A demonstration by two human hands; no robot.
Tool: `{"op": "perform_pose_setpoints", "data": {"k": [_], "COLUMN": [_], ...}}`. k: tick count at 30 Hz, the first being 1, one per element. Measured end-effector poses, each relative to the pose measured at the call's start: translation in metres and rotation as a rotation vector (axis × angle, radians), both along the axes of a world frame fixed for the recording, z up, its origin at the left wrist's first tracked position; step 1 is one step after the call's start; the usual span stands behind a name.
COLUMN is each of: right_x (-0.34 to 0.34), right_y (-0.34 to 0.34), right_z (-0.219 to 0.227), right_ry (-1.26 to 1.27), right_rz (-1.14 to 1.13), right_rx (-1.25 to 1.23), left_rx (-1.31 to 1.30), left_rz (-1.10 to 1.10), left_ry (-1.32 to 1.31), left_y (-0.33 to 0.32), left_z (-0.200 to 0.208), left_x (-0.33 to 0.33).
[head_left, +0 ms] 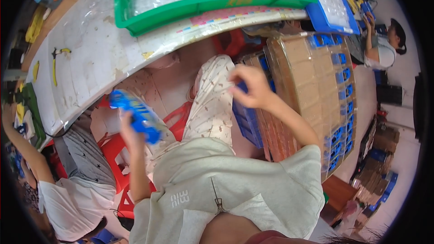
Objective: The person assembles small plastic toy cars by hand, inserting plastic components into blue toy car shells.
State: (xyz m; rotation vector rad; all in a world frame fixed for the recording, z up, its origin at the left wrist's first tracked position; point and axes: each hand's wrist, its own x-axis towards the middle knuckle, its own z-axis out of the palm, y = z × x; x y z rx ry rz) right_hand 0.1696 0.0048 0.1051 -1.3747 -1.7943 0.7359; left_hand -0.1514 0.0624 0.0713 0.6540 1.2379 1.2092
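Observation:
My left hand is wrapped round a blue plastic piece, long and moulded, with pale and yellowish marks along it. The piece is tilted above my left thigh and smeared by motion, so its exact kind does not show. Over by my right knee, my right hand is raised with the fingers curled toward the thumb. Its fingertips are blurred, and whatever may be between them cannot be made out. Beside that hand stands a stack of cartons under clear plastic trays, with similar blue pieces in their compartments.
A white-covered table runs ahead of me. On it lie a green tray and a blue tray with clear plastic inserts. A seated person is at my left, another person at far right. Red stools stand close by.

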Motion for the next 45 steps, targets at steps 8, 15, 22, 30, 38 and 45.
{"op": "perform_pose_setpoints", "data": {"k": [8,15,22,30,38,45], "right_x": [0.169,0.362,0.338,0.349,0.305,0.203], "right_y": [-0.013,-0.074,-0.065,-0.056,-0.114,-0.088], "right_z": [0.013,-0.066,-0.041,-0.025,0.027,0.053], "right_ry": [-0.42,-0.823,-0.662,-1.013,-1.026,0.012], "right_rz": [-0.929,-1.183,-1.203,-1.26,-1.336,-1.032], "right_rx": [0.426,0.207,-0.046,0.056,0.572,0.42], "left_rx": [0.09,-0.048,0.493,1.235,1.146,0.725], "left_rz": [0.147,-0.115,0.545,-0.11,-0.182,-0.099], "left_ry": [0.291,1.132,2.01,1.543,1.645,0.943], "left_y": [0.169,0.273,0.26,0.241,0.259,0.264], "left_z": [0.043,0.022,0.033,0.037,0.029,0.021], "left_x": [-0.23,-0.316,-0.233,-0.103,-0.093,-0.101]}}
